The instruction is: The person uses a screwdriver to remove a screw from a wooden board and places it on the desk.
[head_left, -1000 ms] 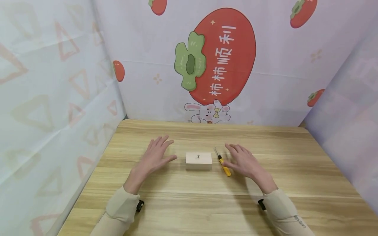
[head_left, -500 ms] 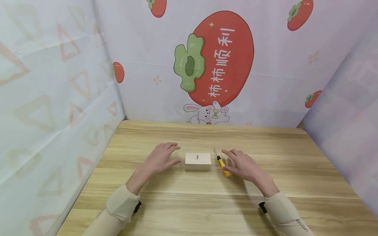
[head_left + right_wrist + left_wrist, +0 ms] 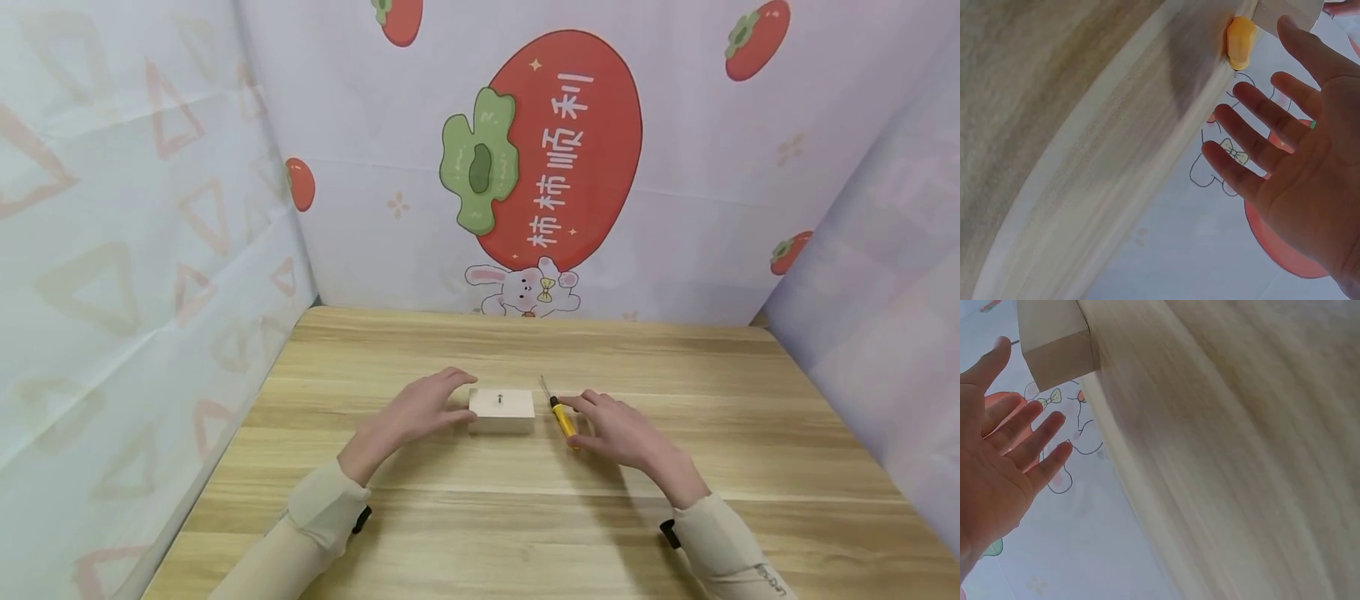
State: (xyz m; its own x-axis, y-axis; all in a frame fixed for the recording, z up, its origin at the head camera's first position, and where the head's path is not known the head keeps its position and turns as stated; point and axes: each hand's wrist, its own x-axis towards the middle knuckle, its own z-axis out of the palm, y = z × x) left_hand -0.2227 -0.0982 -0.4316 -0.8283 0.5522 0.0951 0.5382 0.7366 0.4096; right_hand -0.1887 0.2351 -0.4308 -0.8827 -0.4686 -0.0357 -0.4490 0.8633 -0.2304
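Block, screwdriver toward far edge of table judged light, rigid; ends, handle best gripped. Left hand, right hand: fingers parted, empty.

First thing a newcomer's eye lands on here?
The big red fruit printed on the backdrop, beyond the table. Next, a pale block mid-table with a metal pin standing on top, beside the left hand. Then the yellow-handled screwdriver right of the block, near the right hand.
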